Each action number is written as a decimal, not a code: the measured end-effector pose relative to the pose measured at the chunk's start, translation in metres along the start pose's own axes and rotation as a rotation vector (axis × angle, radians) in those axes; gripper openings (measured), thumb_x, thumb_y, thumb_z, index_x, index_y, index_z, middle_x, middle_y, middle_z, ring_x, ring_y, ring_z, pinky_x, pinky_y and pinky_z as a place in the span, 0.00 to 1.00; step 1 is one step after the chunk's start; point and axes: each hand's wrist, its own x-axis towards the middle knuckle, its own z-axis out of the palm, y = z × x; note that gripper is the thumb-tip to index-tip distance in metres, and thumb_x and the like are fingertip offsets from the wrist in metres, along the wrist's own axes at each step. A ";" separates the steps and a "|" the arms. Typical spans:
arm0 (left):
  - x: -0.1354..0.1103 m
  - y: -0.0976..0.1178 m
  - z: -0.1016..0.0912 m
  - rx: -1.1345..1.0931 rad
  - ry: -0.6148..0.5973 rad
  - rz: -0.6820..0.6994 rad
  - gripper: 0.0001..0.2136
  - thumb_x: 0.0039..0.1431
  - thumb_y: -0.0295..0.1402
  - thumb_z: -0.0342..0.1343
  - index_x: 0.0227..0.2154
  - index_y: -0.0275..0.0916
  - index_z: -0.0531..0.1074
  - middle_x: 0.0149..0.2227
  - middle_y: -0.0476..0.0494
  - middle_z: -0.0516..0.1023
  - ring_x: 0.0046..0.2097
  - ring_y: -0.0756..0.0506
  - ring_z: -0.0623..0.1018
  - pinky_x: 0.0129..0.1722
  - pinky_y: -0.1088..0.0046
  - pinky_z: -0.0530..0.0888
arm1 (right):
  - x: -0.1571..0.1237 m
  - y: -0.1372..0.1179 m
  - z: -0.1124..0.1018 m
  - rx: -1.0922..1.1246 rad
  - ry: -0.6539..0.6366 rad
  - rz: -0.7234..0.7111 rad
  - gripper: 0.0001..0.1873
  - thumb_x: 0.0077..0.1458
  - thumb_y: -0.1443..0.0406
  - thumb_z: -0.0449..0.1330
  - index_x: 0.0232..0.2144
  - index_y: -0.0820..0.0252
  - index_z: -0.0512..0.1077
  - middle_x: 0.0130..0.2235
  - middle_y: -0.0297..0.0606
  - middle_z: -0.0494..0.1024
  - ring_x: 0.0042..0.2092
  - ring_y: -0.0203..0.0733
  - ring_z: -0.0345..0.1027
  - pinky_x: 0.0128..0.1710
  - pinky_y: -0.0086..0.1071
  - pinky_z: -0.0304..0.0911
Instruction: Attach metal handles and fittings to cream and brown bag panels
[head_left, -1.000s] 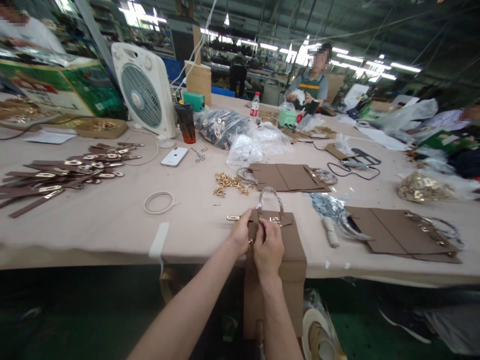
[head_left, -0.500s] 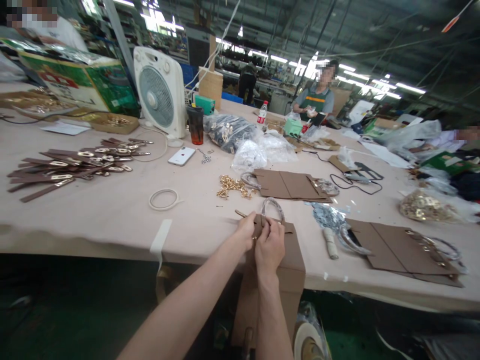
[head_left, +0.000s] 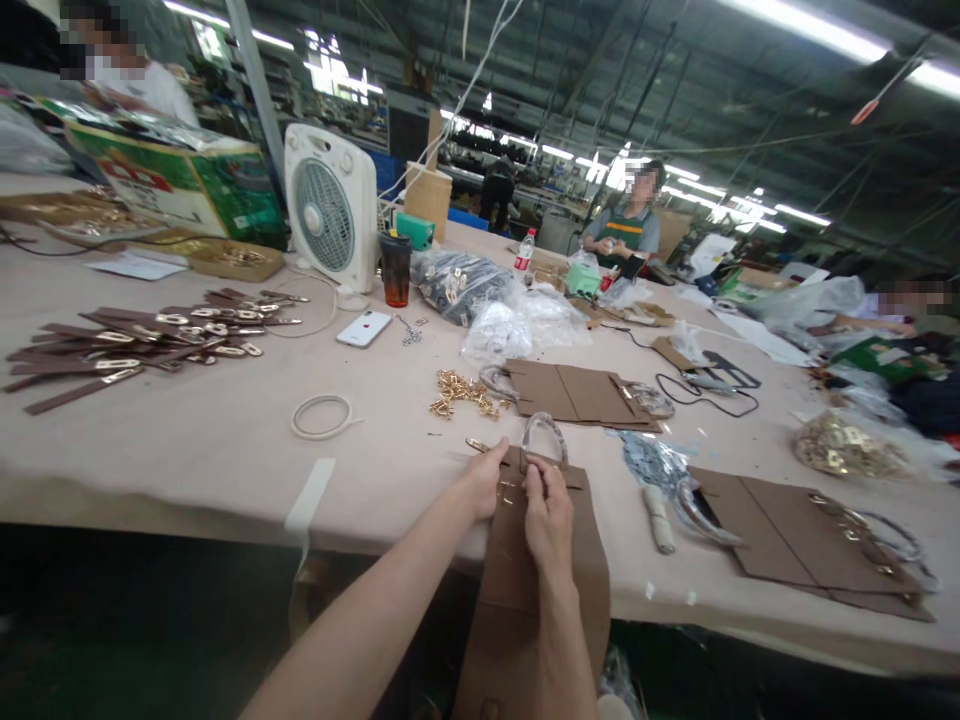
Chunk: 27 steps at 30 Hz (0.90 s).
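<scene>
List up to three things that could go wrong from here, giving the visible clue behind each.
1. The brown panel hangs past the edge of the table, so it might slip down if the left hand and right hand loosened.
2. The small gold fittings lie in a loose pile, so a stray knock could scatter them.
3. The cup stands near the phone; if tipped, any drink might reach it.

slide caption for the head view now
Left hand grips a brown bag piece, right hand at its handle's base, gold fittings piled beyond.
</scene>
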 end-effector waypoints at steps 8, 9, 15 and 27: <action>-0.017 -0.001 -0.001 -0.019 -0.186 -0.023 0.23 0.71 0.49 0.50 0.48 0.32 0.78 0.40 0.33 0.85 0.41 0.39 0.85 0.44 0.66 0.79 | -0.018 -0.014 -0.011 -0.077 -0.271 -0.221 0.15 0.68 0.59 0.58 0.51 0.53 0.78 0.49 0.44 0.76 0.49 0.45 0.72 0.52 0.40 0.69; -0.019 -0.001 0.000 -0.014 -0.188 -0.011 0.23 0.71 0.48 0.50 0.49 0.31 0.77 0.41 0.33 0.85 0.42 0.39 0.85 0.46 0.65 0.79 | -0.020 -0.015 -0.012 -0.084 -0.276 -0.233 0.13 0.68 0.60 0.58 0.49 0.54 0.79 0.48 0.43 0.76 0.49 0.45 0.72 0.52 0.40 0.69; -0.024 -0.005 0.004 0.000 -0.191 0.061 0.21 0.73 0.42 0.47 0.52 0.30 0.77 0.42 0.32 0.85 0.44 0.39 0.85 0.52 0.63 0.77 | -0.034 -0.012 -0.025 0.048 -0.234 -0.155 0.07 0.65 0.60 0.62 0.38 0.56 0.75 0.41 0.40 0.79 0.43 0.42 0.74 0.43 0.35 0.71; -0.021 -0.006 0.004 0.011 -0.143 0.064 0.19 0.72 0.38 0.47 0.49 0.27 0.78 0.41 0.30 0.85 0.44 0.39 0.85 0.52 0.63 0.78 | -0.025 -0.008 -0.008 0.119 0.207 -0.087 0.11 0.63 0.58 0.64 0.40 0.59 0.80 0.42 0.43 0.83 0.44 0.46 0.78 0.50 0.42 0.73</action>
